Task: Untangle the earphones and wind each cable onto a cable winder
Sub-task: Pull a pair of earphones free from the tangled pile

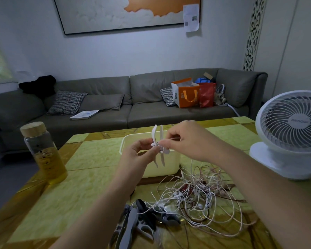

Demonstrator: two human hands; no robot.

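Pinching a white cable winder (pixel 158 145) at its waist, the left hand (pixel 136 155) has it raised above the counter (pixel 90 155), fingers (pixel 151 150) closed around the middle so the winder's long prongs stick up toward twelve o'clock and down toward six. Over at three o'clock of the winder, the right hand (pixel 188 139) has thumb and forefinger nipped shut on a thin white earphone cable (pixel 171 139), drawn taut across to the winder's centre. Whether any turns are already on the winder, hard to tell, the hands cover the hub. Right behind the hands sits a cream plastic bin (pixel 169 166), open top. Down at five o'clock from the hands, a big tangle of earphones (pixel 196 194) sprawls on the counter, white leads knotted up with reddish-brown ones, a few earbuds showing in the mess. At six o'clock, near the front edge, a heap of grey and dark cable winders (pixel 142 218) lies touching the tangle's left fringe. Out at nine o'clock stands a clear bottle (pixel 43 153) with a wooden cap, amber liquid in its lower half, well apart from the work. At three o'clock, a white desk fan (pixel 291 133) faces inward on the counter's right side.
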